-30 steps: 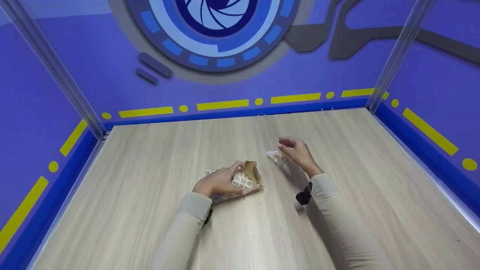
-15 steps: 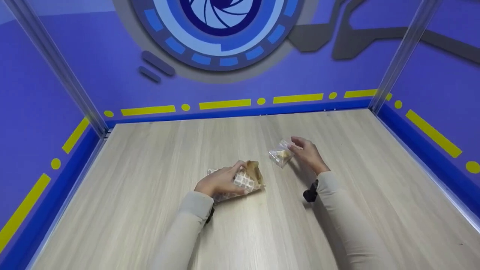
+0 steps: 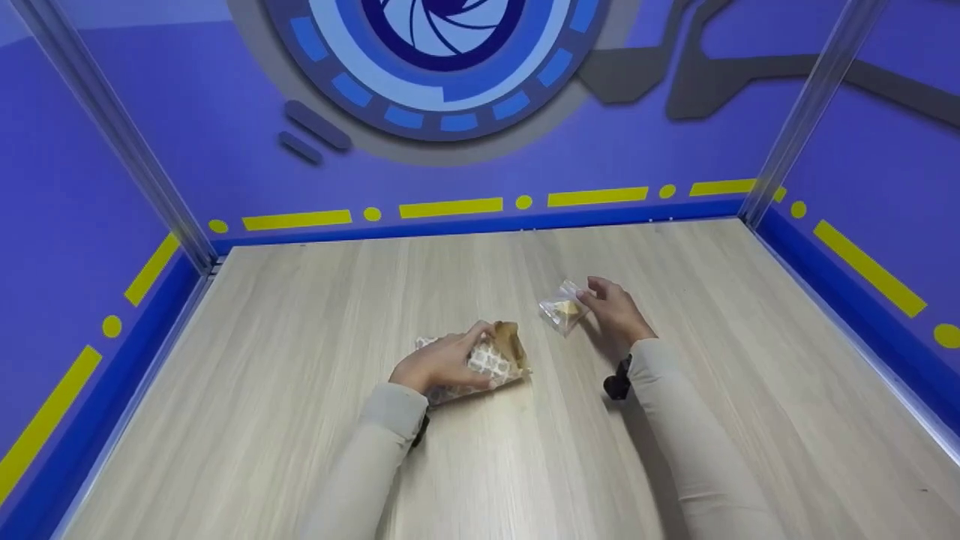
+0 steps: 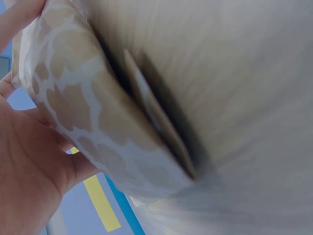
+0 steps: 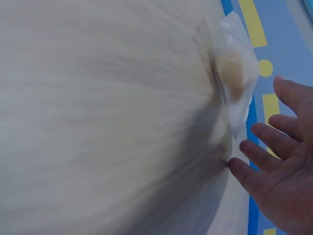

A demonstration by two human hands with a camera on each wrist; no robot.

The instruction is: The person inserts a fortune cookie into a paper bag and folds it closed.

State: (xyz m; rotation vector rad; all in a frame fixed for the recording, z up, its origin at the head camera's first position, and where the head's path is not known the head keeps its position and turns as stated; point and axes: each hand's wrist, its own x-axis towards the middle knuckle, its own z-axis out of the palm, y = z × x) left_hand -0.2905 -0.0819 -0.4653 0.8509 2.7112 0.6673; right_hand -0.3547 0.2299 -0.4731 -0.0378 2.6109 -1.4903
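Gripping an open-mouthed, tan-patched white paper bag (image 3: 493, 361) was the left hand (image 3: 441, 363); the right hand (image 3: 613, 309) spread empty beside a clear plastic packet (image 3: 553, 310) holding something yellowish (image 3: 568, 308).

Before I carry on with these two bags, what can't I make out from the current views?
- Inside of the paper bag: its walls hide the contents in the head view.
- Middle of that bag: covered by the left grip in the head view.
- Yellowish lump in the plastic bag: blurred by cloudy plastic in the right wrist view; identity unclear.
- Right grip: cut off by the right wrist view's right edge.
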